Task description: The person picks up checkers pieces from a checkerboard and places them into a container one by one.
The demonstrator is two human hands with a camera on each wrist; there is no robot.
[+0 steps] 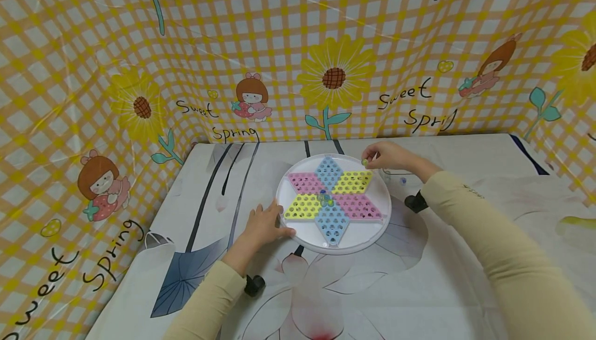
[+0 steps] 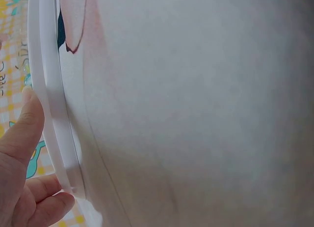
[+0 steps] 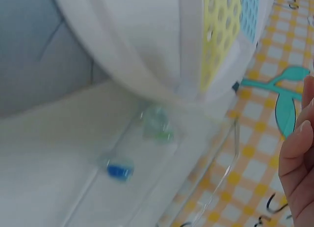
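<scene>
A round white Chinese checkers board carries a star of pink, yellow and blue triangles pitted with holes. Several glass marbles sit together at the star's centre. My left hand holds the board's left rim; in the left wrist view the thumb lies along the rim and other fingers touch its edge. Over the far right rim, my right hand pinches a small green marble between thumb and fingers. Only some fingers of that hand show in the right wrist view, at the right edge.
Right of the board lie a blue marble and a clear marble with green, beside a thin transparent plastic edge. The white table cover has flower drawings. A yellow checked cloth hangs behind and at the sides.
</scene>
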